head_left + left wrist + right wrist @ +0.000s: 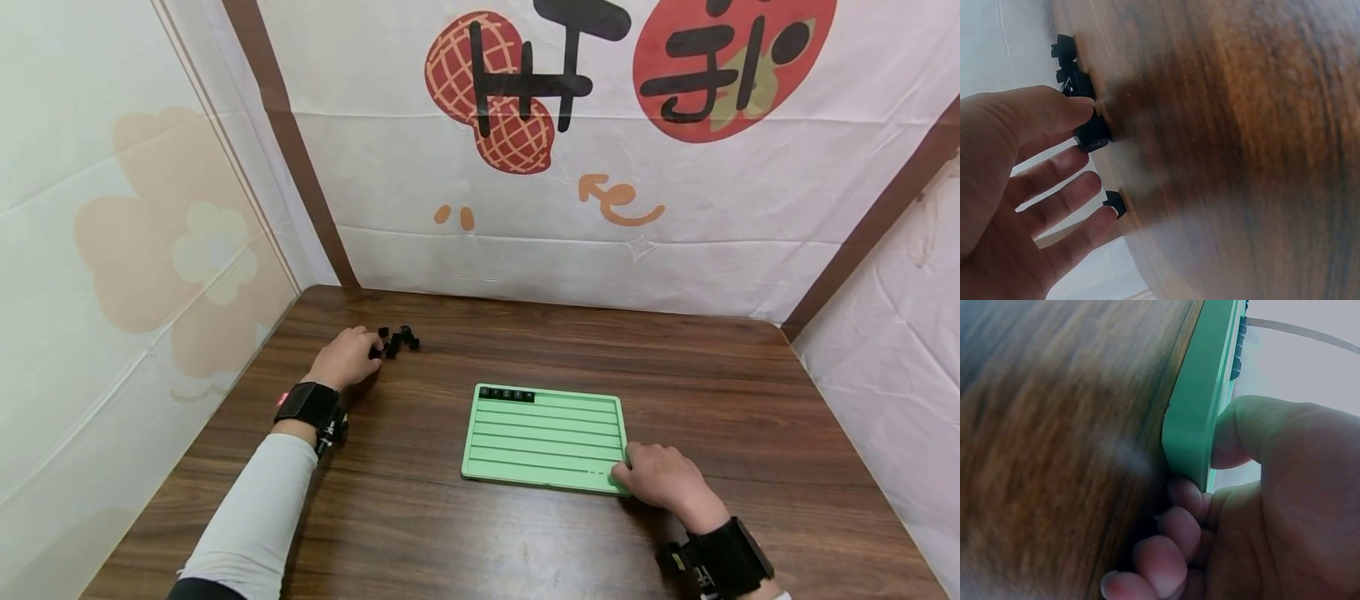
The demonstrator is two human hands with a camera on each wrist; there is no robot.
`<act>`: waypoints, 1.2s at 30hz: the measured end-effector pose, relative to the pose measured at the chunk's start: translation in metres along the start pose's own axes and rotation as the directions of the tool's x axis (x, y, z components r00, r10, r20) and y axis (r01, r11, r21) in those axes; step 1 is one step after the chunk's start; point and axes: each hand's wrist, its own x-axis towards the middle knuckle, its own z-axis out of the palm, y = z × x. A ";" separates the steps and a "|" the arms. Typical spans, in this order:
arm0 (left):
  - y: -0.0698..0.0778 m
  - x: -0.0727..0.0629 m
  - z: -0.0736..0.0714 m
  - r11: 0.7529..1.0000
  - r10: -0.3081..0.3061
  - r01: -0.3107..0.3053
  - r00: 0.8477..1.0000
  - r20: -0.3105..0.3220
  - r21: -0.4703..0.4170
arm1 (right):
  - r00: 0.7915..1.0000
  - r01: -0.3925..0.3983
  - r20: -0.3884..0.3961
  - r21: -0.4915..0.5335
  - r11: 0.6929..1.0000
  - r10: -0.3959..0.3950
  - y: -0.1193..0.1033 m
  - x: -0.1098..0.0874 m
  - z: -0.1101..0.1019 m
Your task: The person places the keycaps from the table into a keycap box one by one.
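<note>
My left hand (347,358) is at a small cluster of black keycaps (396,340) on the table's far left. In the left wrist view, its thumb and index finger pinch a black keycap (1092,134), while the other fingers are spread. The index fingertip is partly hidden. My right hand (670,483) grips the near right corner of a light green ridged tray (540,446), thumb over the rim and fingers curled against the side. Several black keycaps (507,395) stand in a row in the tray's top left slot.
The dark wooden table (420,533) carries the tray near its middle. A printed white cloth (375,167) hangs behind the table, with more cloth at both sides. Another loose keycap (1115,204) lies near my left little finger.
</note>
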 end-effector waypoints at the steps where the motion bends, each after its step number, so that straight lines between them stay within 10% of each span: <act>1: 0.000 0.001 0.000 1.000 0.003 -0.003 1.000 -0.001 -0.001 | 1.000 -0.001 0.001 0.000 1.000 0.001 0.000 0.000 0.000; 25: -0.008 0.009 0.010 0.999 0.004 -0.004 1.000 -0.008 -0.047 | 1.000 0.005 0.014 0.038 0.999 -0.006 0.000 -0.002 0.001; 36: -0.007 0.008 0.008 0.996 0.005 -0.015 0.995 -0.104 -0.090 | 1.000 -0.001 0.013 0.032 0.999 0.001 -0.001 -0.001 0.001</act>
